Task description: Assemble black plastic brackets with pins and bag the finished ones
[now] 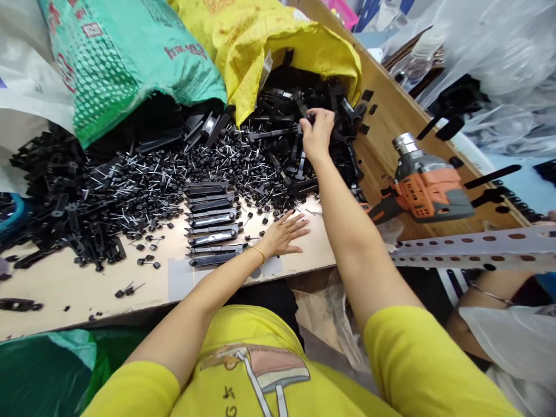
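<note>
My left hand [284,234] lies on the table with its fingers spread, holding nothing. Beside it, to the left, is a row of long black plastic pieces [212,220] set side by side. My right hand [318,134] reaches into the heap of long black plastic parts [278,130] at the mouth of the yellow sack [247,52]. Its thumb and fingers curl together around something dark that I cannot make out. A pile of small black knobs with metal pins [147,179] spreads across the middle of the table.
A green sack [130,63] leans at the back left, over more black parts. An orange and grey power tool [428,188] sits by the wooden side board [386,116] on the right. A perforated metal rail [473,246] runs at the right. Another person's arm [490,292] shows at lower right.
</note>
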Demonstrator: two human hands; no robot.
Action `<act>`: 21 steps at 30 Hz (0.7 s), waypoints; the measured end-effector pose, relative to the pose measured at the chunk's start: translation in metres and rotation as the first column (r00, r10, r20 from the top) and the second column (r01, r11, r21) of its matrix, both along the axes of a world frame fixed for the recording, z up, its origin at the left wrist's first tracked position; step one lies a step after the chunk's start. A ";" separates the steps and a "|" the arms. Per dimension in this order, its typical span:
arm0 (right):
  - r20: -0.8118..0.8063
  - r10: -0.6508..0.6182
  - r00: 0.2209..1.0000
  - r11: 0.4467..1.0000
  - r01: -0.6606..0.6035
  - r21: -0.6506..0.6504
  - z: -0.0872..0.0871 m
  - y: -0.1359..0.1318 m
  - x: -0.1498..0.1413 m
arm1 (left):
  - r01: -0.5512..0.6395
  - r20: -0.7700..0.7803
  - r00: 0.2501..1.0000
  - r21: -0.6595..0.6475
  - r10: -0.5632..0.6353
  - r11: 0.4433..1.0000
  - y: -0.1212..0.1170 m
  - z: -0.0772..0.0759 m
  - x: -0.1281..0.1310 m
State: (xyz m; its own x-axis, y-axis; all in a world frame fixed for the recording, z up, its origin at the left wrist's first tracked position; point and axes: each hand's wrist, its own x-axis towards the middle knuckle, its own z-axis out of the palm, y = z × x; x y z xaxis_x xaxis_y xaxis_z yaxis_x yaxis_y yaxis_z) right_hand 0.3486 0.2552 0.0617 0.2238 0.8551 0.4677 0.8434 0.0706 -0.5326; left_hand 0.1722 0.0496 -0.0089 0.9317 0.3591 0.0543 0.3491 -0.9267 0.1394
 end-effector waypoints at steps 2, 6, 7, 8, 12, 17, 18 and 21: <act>0.080 0.093 0.992 0.991 -0.084 -0.101 0.002 0.011 -0.006 | -0.098 -0.040 0.994 0.024 0.099 0.995 0.007 0.005 0.002; 0.081 0.169 0.982 0.984 -0.164 -0.067 0.011 -0.046 -0.027 | -0.144 -0.063 0.987 0.096 0.151 0.985 0.017 0.012 0.005; 0.038 0.191 0.981 0.981 -0.190 -0.032 0.016 -0.073 -0.030 | -0.097 -0.046 0.994 0.115 0.102 0.989 0.018 0.013 0.008; -0.026 0.219 0.975 0.976 -0.219 -0.012 0.020 -0.103 -0.031 | -0.038 -0.028 0.999 0.131 0.042 0.991 0.019 0.014 0.013; -0.350 0.128 0.928 0.979 -0.174 -0.103 0.029 -0.231 -0.009 | 0.070 -0.052 0.997 0.140 -0.063 0.988 0.027 0.014 0.041; -0.195 -0.475 0.858 0.862 0.411 -0.296 0.011 -0.313 0.054 | -0.038 -0.105 0.993 0.171 0.057 0.985 0.060 0.021 0.044; -0.197 -0.523 0.829 0.848 0.483 -0.219 0.007 -0.312 0.064 | -0.021 -0.099 0.994 0.188 0.041 0.982 0.066 0.023 0.039; -0.488 -0.387 0.782 0.905 0.423 -0.041 -0.001 -0.285 0.082 | 0.021 -0.076 0.997 0.225 -0.004 0.974 0.076 0.029 0.025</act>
